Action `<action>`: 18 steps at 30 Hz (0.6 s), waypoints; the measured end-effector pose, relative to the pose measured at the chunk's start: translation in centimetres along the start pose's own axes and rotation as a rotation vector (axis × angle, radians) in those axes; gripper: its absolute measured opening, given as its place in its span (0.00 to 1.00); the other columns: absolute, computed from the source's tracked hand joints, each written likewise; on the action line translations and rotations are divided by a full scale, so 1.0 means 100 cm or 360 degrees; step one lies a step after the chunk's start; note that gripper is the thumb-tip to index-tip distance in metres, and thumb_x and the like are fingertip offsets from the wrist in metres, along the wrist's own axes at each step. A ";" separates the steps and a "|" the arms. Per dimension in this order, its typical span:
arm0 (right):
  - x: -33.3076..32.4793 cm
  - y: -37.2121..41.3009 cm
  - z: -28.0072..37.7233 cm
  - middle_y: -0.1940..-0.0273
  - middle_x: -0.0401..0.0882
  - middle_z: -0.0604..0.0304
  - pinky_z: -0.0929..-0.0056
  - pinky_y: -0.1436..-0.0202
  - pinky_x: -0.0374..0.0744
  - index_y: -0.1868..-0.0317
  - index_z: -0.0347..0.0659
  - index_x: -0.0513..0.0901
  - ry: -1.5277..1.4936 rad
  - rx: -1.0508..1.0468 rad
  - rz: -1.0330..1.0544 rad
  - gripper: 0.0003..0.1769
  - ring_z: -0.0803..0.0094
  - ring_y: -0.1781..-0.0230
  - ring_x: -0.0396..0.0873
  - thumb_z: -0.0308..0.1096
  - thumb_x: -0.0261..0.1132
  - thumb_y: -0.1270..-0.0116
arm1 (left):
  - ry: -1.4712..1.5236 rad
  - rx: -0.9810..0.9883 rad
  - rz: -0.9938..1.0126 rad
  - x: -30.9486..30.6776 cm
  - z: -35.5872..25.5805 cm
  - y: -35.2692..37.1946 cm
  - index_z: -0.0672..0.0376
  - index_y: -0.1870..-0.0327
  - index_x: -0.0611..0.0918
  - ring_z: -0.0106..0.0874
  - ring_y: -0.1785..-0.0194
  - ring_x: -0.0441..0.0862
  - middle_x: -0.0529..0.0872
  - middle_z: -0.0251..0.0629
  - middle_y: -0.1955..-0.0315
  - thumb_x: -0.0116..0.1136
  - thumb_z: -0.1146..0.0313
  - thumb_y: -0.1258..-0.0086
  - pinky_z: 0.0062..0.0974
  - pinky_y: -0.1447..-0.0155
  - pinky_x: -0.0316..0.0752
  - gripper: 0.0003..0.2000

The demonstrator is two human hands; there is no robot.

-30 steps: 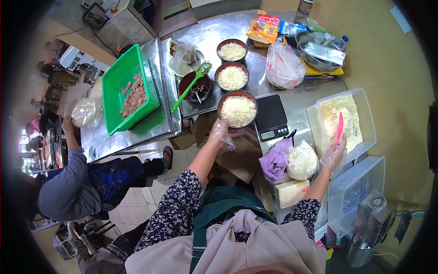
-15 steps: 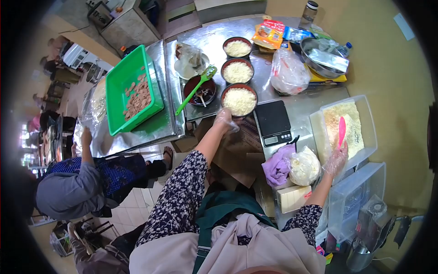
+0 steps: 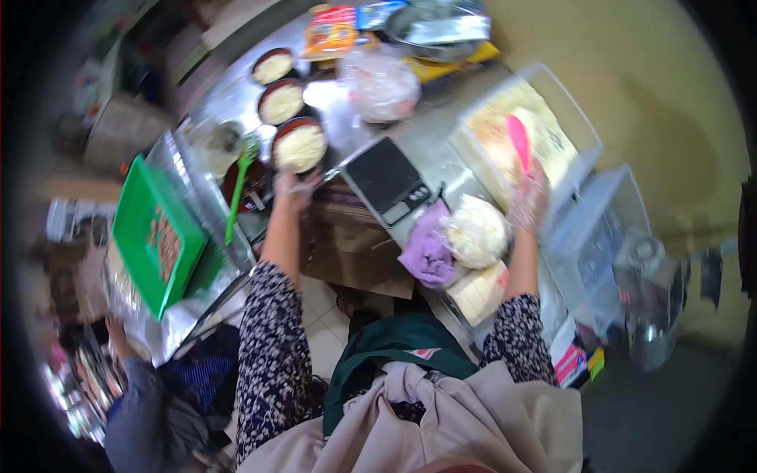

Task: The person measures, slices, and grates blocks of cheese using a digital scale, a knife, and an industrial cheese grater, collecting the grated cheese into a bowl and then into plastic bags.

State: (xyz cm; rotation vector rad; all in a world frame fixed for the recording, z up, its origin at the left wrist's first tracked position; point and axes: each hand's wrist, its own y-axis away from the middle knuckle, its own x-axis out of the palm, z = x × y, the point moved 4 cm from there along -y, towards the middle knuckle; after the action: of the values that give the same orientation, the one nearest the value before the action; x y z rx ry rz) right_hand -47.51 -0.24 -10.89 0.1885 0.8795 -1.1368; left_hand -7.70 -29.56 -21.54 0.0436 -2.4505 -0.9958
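Observation:
My left hand [image 3: 296, 191], in a clear plastic glove, grips the near side of a dark round bowl [image 3: 300, 147] filled with white grated or crumbly food. Two similar filled bowls [image 3: 281, 102] stand in a row behind it. With my gloved right hand [image 3: 530, 197] I hold a pink spoon [image 3: 518, 140] over a clear plastic tub [image 3: 587, 154]. Pale shreds and yellowish crumbs fill that tub, and its spoon end lies against them. Left of the front bowl, a green spatula [image 3: 240, 189] rests across a bowl of dark sauce [image 3: 251, 189].
Between my hands are a black kitchen scale [image 3: 386, 177], a purple cloth [image 3: 430, 248], a white bagged bundle [image 3: 476, 232] and a pale block [image 3: 479, 293]. A green crate [image 3: 188, 256] of brown discs stands left, near another person [image 3: 150, 402]. Packets and a metal bowl [image 3: 402, 35] sit behind.
My view has turned, so the table appears rotated and shifted left, with some blur. My left hand stays at the front bowl, and my right hand still holds the pink spoon at the tub.

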 end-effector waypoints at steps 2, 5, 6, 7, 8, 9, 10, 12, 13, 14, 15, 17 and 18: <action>-0.005 0.001 0.008 0.68 0.77 0.54 0.68 0.60 0.75 0.42 0.38 0.76 0.0052 -0.0055 -0.0062 0.21 0.66 0.67 0.75 0.33 0.62 0.35 | 0.0061 -0.0189 0.0091 -0.017 0.003 -0.007 0.57 0.29 0.53 0.52 0.38 0.70 0.61 0.46 0.33 0.47 0.55 0.27 0.51 0.40 0.72 0.30; -0.007 0.002 -0.010 0.68 0.76 0.54 0.68 0.59 0.76 0.42 0.40 0.77 0.0078 0.0035 0.0040 0.20 0.65 0.68 0.75 0.35 0.62 0.34 | -0.0226 -0.0031 0.0088 -0.020 0.016 0.053 0.61 0.30 0.54 0.47 0.40 0.74 0.65 0.47 0.38 0.54 0.56 0.32 0.45 0.45 0.77 0.35; -0.014 0.001 -0.001 0.62 0.77 0.48 0.62 0.57 0.76 0.42 0.41 0.76 0.0051 -0.0031 -0.0015 0.20 0.57 0.63 0.77 0.34 0.60 0.34 | -0.0319 -0.0028 0.0065 -0.037 0.027 0.068 0.60 0.32 0.57 0.46 0.42 0.76 0.68 0.45 0.42 0.55 0.57 0.32 0.43 0.47 0.77 0.32; -0.020 -0.004 0.006 0.56 0.78 0.43 0.55 0.55 0.76 0.42 0.42 0.75 0.0024 -0.0105 -0.0086 0.20 0.49 0.58 0.79 0.33 0.58 0.34 | -0.0407 -0.0015 0.0059 -0.059 0.042 0.076 0.59 0.34 0.61 0.45 0.45 0.77 0.71 0.43 0.46 0.56 0.58 0.33 0.41 0.49 0.78 0.29; -0.019 -0.007 0.001 0.56 0.78 0.43 0.55 0.55 0.76 0.42 0.42 0.75 0.0041 -0.0067 -0.0120 0.20 0.49 0.58 0.79 0.33 0.58 0.34 | -0.0472 -0.0030 0.0107 -0.089 0.059 0.085 0.56 0.40 0.66 0.42 0.49 0.80 0.73 0.38 0.53 0.56 0.59 0.33 0.38 0.52 0.79 0.23; -0.009 -0.010 -0.009 0.57 0.79 0.44 0.59 0.55 0.77 0.38 0.44 0.72 0.0256 0.0063 0.0172 0.23 0.51 0.57 0.79 0.37 0.57 0.33 | -0.0450 -0.0145 0.0134 -0.139 0.084 0.081 0.54 0.40 0.67 0.41 0.52 0.81 0.73 0.36 0.54 0.57 0.59 0.34 0.38 0.54 0.79 0.23; -0.005 -0.006 -0.018 0.57 0.80 0.46 0.62 0.55 0.77 0.34 0.46 0.68 0.0463 0.0198 0.0475 0.25 0.54 0.56 0.80 0.41 0.56 0.31 | -0.0333 -0.0394 0.0042 -0.177 0.106 0.094 0.53 0.35 0.64 0.41 0.55 0.82 0.74 0.36 0.55 0.57 0.59 0.34 0.40 0.54 0.78 0.27; -0.025 -0.002 0.001 0.54 0.79 0.45 0.58 0.54 0.76 0.33 0.47 0.66 0.0392 0.0191 0.0377 0.27 0.52 0.53 0.79 0.42 0.54 0.31 | -0.0919 -0.0385 -0.0119 -0.286 0.152 0.102 0.52 0.30 0.59 0.43 0.51 0.78 0.73 0.42 0.42 0.53 0.60 0.30 0.41 0.56 0.78 0.29; -0.031 -0.001 0.011 0.50 0.78 0.44 0.55 0.52 0.76 0.31 0.47 0.63 0.0305 0.0138 0.0301 0.28 0.50 0.51 0.78 0.43 0.52 0.30 | -0.1061 -0.0397 -0.0278 -0.273 0.152 0.148 0.53 0.30 0.59 0.43 0.50 0.77 0.72 0.45 0.40 0.50 0.60 0.29 0.40 0.56 0.78 0.28; -0.027 0.003 0.005 0.50 0.78 0.44 0.55 0.52 0.76 0.31 0.47 0.63 0.0296 0.0162 0.0312 0.28 0.50 0.51 0.78 0.43 0.52 0.30 | -0.1215 -0.0416 -0.0450 -0.262 0.149 0.202 0.54 0.30 0.59 0.43 0.49 0.76 0.71 0.47 0.38 0.48 0.60 0.28 0.39 0.56 0.78 0.27; -0.022 0.001 -0.001 0.50 0.78 0.44 0.53 0.53 0.76 0.31 0.48 0.62 0.0411 0.0141 0.0395 0.28 0.50 0.51 0.79 0.44 0.51 0.29 | -0.1357 -0.0465 -0.0411 -0.374 0.186 0.174 0.54 0.33 0.65 0.44 0.50 0.77 0.74 0.51 0.41 0.43 0.57 0.26 0.41 0.55 0.77 0.23; -0.004 -0.006 -0.024 0.50 0.79 0.46 0.48 0.51 0.75 0.31 0.48 0.63 0.0589 0.0125 0.0499 0.27 0.49 0.52 0.79 0.45 0.47 0.29 | -0.1508 -0.0214 -0.0384 -0.428 0.134 0.243 0.55 0.35 0.67 0.41 0.51 0.77 0.75 0.49 0.44 0.42 0.57 0.26 0.40 0.55 0.77 0.22; -0.003 -0.013 -0.026 0.50 0.79 0.46 0.48 0.51 0.75 0.31 0.48 0.63 0.0590 0.0135 0.0480 0.27 0.49 0.52 0.79 0.45 0.47 0.29 | -0.1635 0.0044 -0.0360 -0.464 0.092 0.275 0.56 0.37 0.68 0.39 0.53 0.78 0.76 0.48 0.46 0.40 0.57 0.25 0.39 0.55 0.77 0.20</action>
State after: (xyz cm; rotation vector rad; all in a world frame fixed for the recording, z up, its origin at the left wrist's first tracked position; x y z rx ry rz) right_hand -49.99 0.77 -12.01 0.5965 1.0875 -0.8688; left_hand 33.03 6.23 -28.89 -0.2482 -3.4405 -1.2919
